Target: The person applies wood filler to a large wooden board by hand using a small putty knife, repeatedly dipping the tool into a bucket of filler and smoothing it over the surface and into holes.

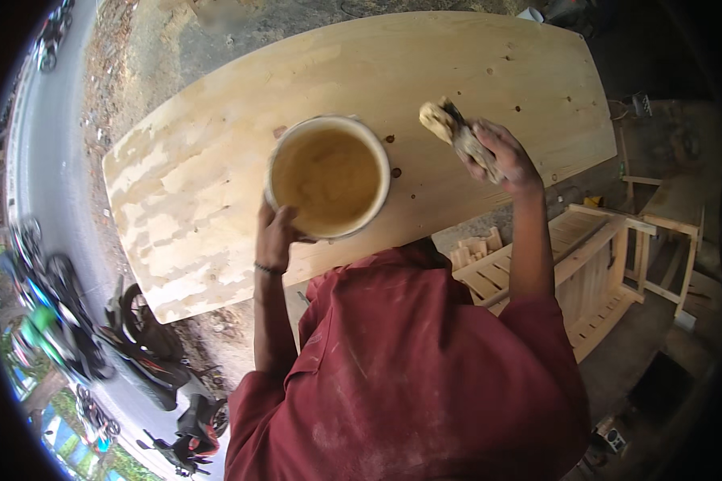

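Observation:
My left hand (275, 238) grips the near left rim of a round white tub (383, 164), thumb over the edge. Tan paste (329, 180) covers the inside of the tub. Under the tub lies a large pale wooden board (429, 192) with dark knots and whitish patches on its left part. Over the board's right half, my right hand (505, 160) is closed around a paste-smeared, scraper-like tool (467, 143). A thick tan lump (436, 120) sits on its far end, beside a dark edge. The exact kind of tool is hard to make out under the paste.
At the right stand a slatted wooden frame (590, 264) and another wooden stand (670, 216). Small wooden blocks (477, 248) are heaped near my right forearm. Parked motorbikes (148, 345) line the left side, by a paved road (56, 184). Bare ground (217, 48) borders the board's far side.

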### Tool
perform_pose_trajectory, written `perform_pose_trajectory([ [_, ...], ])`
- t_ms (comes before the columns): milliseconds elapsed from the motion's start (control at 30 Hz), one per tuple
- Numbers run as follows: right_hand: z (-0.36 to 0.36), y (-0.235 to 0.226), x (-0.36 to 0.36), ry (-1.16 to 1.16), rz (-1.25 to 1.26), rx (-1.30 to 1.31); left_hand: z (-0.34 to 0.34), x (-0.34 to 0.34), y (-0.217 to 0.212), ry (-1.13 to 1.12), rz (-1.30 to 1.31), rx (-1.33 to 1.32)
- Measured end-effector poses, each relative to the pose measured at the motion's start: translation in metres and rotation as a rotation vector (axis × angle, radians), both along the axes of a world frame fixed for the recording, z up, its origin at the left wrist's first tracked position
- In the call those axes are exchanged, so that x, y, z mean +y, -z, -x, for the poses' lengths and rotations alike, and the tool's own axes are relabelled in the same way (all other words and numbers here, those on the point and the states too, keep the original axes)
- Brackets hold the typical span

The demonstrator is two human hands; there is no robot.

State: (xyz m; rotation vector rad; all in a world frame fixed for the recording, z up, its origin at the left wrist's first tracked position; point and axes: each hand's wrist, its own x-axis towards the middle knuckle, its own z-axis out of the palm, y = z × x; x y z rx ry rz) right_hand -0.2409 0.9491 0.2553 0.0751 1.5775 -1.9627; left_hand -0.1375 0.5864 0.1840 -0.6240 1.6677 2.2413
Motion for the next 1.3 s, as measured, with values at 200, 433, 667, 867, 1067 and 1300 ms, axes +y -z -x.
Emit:
perform_pose_trajectory([
  [200,0.045,0.121,-0.032,-0.052,-0.330,0.348,-0.033,-0.076,-0.012,-0.221,0.259,-0.035],
  [433,0.036,0.203,-0.109,-0.141,-1.107,0.665,-0.062,-0.123,0.006,-0.331,0.307,-0.099],
  [667,0.051,0.217,-0.141,-0.309,-1.390,0.866,-0.088,-0.128,0.039,-0.521,0.209,0.020],
  [867,0.041,0.206,-0.161,-0.504,-1.486,1.003,-0.145,-0.112,0.084,-0.506,0.470,-0.130],
  [1067,0.045,0.175,-0.144,-0.388,-1.347,0.522,-0.200,-0.085,0.106,0.412,0.448,-0.384],
  [1300,0.066,0.177,-0.096,-0.333,-1.329,0.418,-0.222,-0.068,0.124,0.924,0.553,-0.441],
])
